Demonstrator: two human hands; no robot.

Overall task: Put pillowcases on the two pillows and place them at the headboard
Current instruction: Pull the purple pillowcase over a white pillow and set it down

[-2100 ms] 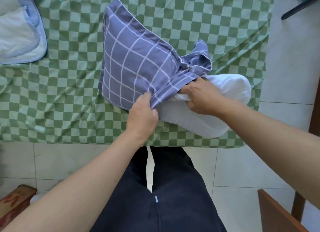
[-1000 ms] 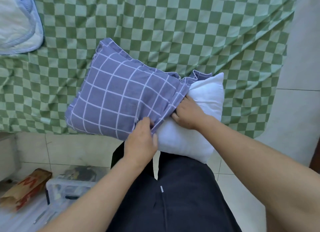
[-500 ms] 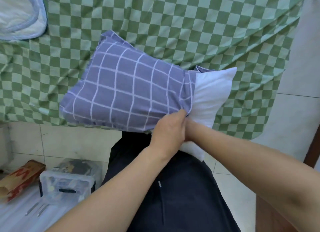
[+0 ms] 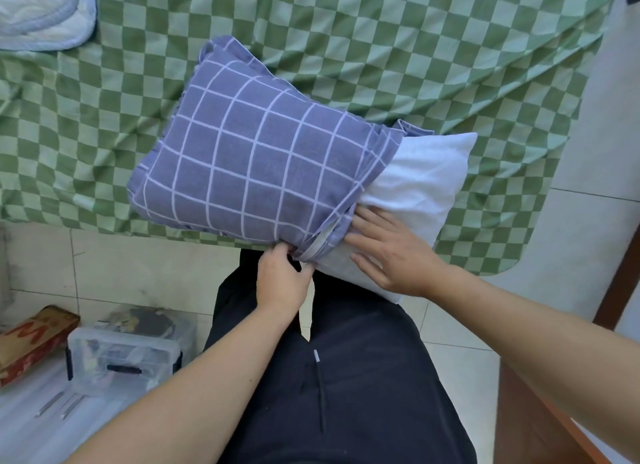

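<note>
Where tiles (image 4: 145, 269) begin, checked green bedsheet (image 4: 398, 48).

Matt woven cloth on the pillowcase (image 4: 256, 158), purple with a pale grid; the pillow (image 4: 422, 176) shows soft white fabric, faintly creased; the checked bedsheet (image 4: 381, 48) is thin wrinkled cotton-like cloth; floor tiles (image 4: 145, 273) look smooth, slightly glossy; the storage box (image 4: 124, 352) is clear plastic

- Just one view here, a head cam pointing forward and steeply down, so no second view to overlap with.
- It sits close above the bed (image 4: 415, 41) edge, with both forearms coming in from the bottom corners.
- Wide lens: the floor (image 4: 145, 276) and the person's dark trousers (image 4: 346, 377) fill the lower half.
</note>
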